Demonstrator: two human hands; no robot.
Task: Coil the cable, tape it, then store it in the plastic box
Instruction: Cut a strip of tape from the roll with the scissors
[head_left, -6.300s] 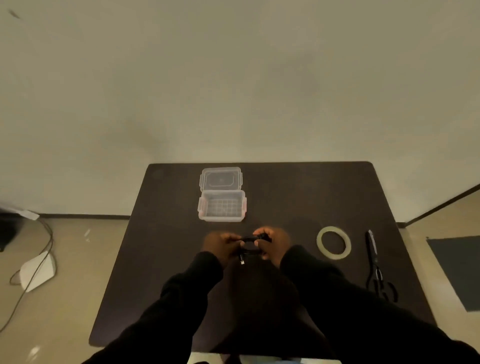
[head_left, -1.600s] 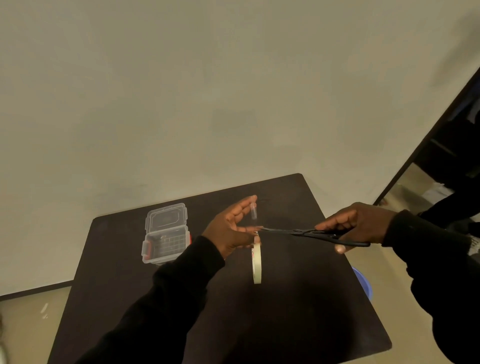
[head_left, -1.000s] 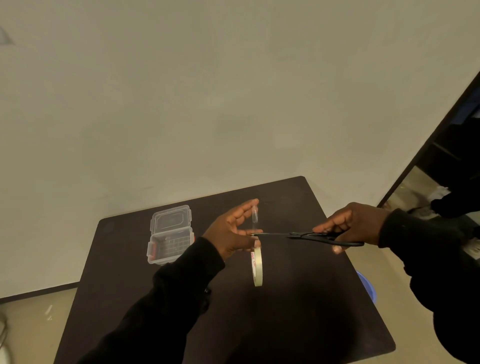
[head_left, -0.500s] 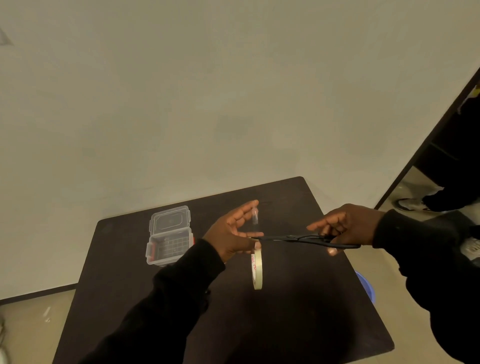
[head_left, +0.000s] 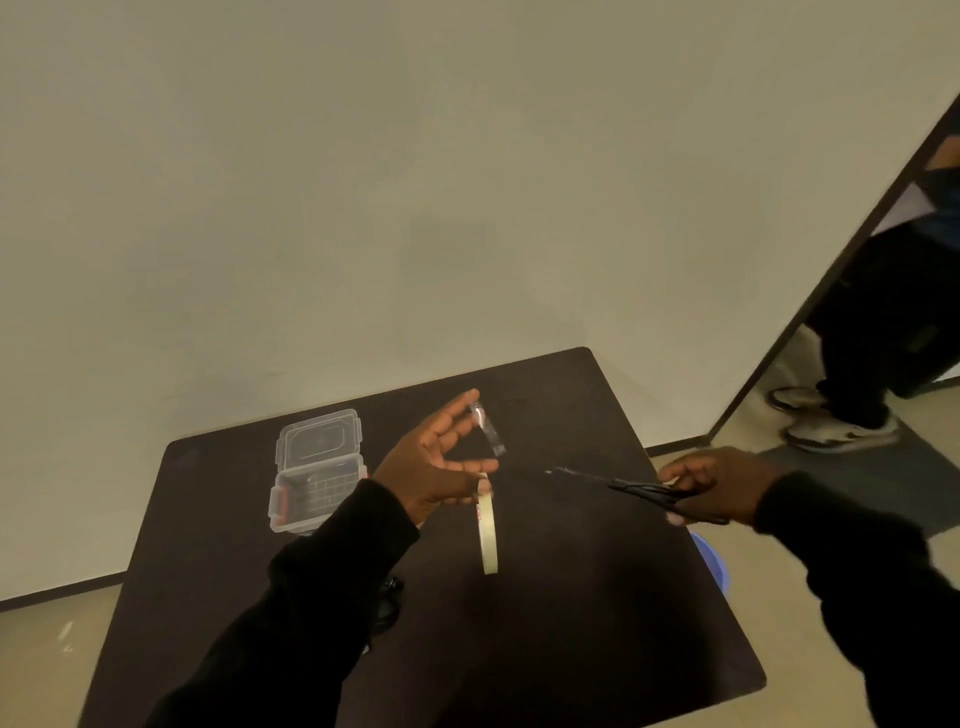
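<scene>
Left hand raised over table, fingers spread: short clear tape strip stuck to a fingertip, tape roll hanging edge-on from thumb and finger. Right hand clenched on scissors, tips aimed at left hand, apart from the strip. Box open at table's far left. Cable dark on table, mostly hidden behind left sleeve.

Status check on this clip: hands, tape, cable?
Left hand pinching tape strip, roll hanging. Right hand holds scissors. Cable on table.
</scene>
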